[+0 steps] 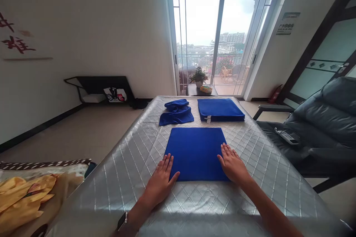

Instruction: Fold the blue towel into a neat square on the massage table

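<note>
A folded blue cloth (196, 150) lies flat on the quilted silver table cover (133, 177), right in front of me. My left hand (161, 181) rests flat with fingers stretched out on the cloth's near left corner. My right hand (232, 163) lies flat and open on its right edge. Neither hand holds anything. Farther back sits a crumpled blue cloth (176, 112) on the left and a neat stack of folded blue cloths (219, 110) on the right.
A dark recliner chair (319, 126) with a remote (287, 137) stands to the right. A yellow-patterned cushion (25, 192) lies at the lower left. Behind the table are a small stand with a potted plant (199, 77) and glass balcony doors (219, 33).
</note>
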`<state>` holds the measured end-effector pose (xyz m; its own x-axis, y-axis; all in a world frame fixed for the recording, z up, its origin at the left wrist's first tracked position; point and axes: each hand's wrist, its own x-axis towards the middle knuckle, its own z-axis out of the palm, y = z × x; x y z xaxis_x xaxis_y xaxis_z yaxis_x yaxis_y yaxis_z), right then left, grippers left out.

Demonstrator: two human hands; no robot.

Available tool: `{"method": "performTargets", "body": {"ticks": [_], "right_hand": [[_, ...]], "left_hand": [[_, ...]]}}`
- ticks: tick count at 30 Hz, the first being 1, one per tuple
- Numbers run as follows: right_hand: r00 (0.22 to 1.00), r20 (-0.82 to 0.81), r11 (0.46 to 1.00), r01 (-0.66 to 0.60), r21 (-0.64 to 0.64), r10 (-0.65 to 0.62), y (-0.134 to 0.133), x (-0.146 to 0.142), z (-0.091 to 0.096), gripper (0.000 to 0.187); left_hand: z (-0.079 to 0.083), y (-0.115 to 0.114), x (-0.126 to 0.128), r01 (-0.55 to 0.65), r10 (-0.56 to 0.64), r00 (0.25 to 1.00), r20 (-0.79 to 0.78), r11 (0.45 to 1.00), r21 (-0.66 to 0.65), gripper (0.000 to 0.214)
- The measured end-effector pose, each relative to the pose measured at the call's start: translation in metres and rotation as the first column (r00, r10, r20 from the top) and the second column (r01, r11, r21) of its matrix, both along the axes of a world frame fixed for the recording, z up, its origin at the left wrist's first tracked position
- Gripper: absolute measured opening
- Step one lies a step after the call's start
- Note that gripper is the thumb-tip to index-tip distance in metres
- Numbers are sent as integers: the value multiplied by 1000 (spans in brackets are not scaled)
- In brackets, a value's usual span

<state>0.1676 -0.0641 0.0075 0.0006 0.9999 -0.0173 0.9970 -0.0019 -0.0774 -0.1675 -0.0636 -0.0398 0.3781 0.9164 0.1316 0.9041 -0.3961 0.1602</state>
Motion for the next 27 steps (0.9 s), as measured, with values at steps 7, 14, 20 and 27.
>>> {"method": "performTargets", "body": {"ticks": [7,14,20,27], "right_hand": [[997,-68,999,37,29,-35,10,1,-30,66],[998,-60,998,34,43,-31,7,1,-27,64],[997,-72,1000,19,1,-19,2,2,-20,62],[987,-147,998,64,14,-61,4,-2,-18,64]], "left_hand": [[20,13,12,-68,62,996,-71,994,-86,86],[42,36,151,373,-373,928,-7,928,-26,77],[23,45,212,441,-438,895,82,898,-13,73],[11,55,122,260,-261,965,-16,965,-23,77]]}}
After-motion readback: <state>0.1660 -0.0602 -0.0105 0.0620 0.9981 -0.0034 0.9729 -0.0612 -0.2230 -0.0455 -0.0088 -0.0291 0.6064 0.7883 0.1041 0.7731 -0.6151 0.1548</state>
